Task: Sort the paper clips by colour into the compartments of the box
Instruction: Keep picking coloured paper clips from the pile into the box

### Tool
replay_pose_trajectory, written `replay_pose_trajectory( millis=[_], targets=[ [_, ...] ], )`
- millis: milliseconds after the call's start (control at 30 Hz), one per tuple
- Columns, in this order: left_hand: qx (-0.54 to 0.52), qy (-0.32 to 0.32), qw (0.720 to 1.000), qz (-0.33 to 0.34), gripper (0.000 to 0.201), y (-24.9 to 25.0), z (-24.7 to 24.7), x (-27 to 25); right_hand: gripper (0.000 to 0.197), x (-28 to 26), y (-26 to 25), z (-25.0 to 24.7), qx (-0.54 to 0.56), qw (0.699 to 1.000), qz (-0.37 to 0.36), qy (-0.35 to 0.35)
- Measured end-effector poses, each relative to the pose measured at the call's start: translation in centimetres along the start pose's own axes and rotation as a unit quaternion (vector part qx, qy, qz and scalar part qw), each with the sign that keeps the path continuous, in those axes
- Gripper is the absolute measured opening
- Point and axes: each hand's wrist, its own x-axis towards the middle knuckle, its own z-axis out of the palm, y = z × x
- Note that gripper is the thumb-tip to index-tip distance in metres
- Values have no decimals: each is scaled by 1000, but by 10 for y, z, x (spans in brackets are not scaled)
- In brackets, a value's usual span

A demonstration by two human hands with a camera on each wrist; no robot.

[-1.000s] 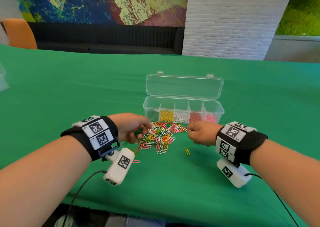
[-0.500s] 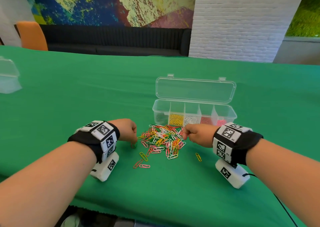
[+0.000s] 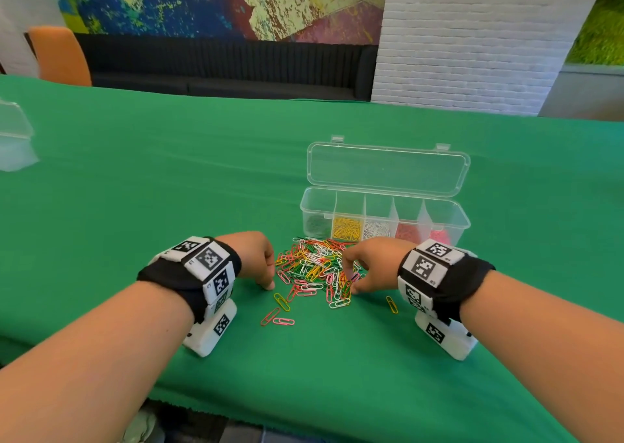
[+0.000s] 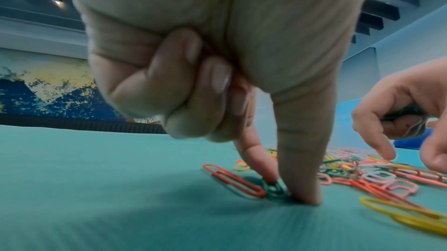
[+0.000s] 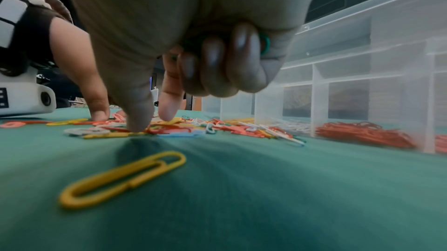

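Open box (image 3: 385, 206) — compartments hold colour-sorted clips (image 3: 346, 228).

The box (image 3: 385, 221) stands on the table (image 3: 169, 179) ahead of me, lid (image 3: 386, 169) open behind it. The loose clips (image 3: 317, 267) lie just before it, between my left hand (image 3: 256, 260) and right hand (image 3: 374, 263).

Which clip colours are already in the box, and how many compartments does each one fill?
Box, compartments by colour:
Green clips: 1
Yellow clips: 1
White clips: 1
Red clips: 1
Pink clips: 1
Total: 5 compartments, each holding one colour.
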Motion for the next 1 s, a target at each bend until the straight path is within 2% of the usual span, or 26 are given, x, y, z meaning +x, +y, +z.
replay_pose_trajectory(
  millis=[167, 300, 367, 467, 633, 700, 767, 833, 900, 1000],
  targets=[
    [5, 10, 1000, 8, 19, -1, 1, 0, 19, 1, 1, -1, -3, 1000, -27, -5],
    [-1, -5, 1000, -6, 24, -3, -1, 1, 10, 0, -3, -2, -24, 999, -32, -18],
    [-1, -15, 1000, -3, 20, -3, -1, 2, 8, -1, -4, -2, -30, 999, -34, -25],
    [-1, -27, 1000, 7, 12, -2, 1, 1, 17, -4, -6, -2, -25, 999, -39, -18],
    [0, -29, 1000, 4, 13, -2, 1, -4, 16, -6, -9, -1, 10, 999, -8, -32],
    [-42, -37, 998, -4, 13, 0, -1, -7, 17, -6, -10, -2, 45, 999, 9, -24],
    [-140, -64, 988, -11, 12, 2, -2, -8, 25, -7, -11, -5, 67, 997, 31, -24],
    [-250, -87, 964, -10, 14, 4, -2, -10, 35, -7, -9, -7, 86, 995, 48, -21],
    [-331, -93, 939, -3, 18, 7, -3, -11, 28, -8, -7, -6, 103, 993, 58, -4],
    [-407, -100, 908, 6, 18, 11, -5, -10, 29, -6, -1, -3, 158, 982, 104, -5]
  ],
)
